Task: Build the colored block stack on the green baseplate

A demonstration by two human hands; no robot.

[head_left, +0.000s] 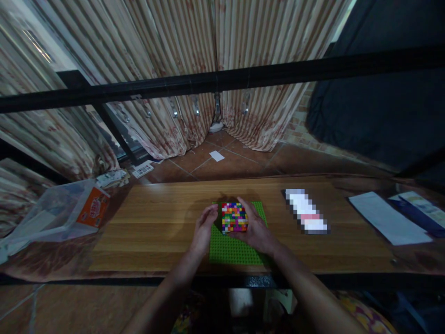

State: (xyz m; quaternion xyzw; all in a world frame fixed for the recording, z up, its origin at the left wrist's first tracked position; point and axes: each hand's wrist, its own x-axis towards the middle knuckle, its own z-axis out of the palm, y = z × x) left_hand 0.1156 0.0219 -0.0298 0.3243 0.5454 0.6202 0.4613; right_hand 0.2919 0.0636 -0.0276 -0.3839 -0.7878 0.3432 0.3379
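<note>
A block of many-coloured toy bricks is over the green studded baseplate in the middle of the wooden board. Whether it rests on the plate or is raised a little, I cannot tell. My right hand grips the block's right side, with the fingers at the far corner and the thumb along the near edge. To the left of the block, my left hand is apart from it by a small gap. Its fingers are stretched out and slightly curved, holding nothing.
A phone-like thing with a blurred-out screen lies right of the baseplate. Further right are white paper and a dark blue packet. A clear plastic box with an orange label stands left. A black metal bar crosses beyond the table.
</note>
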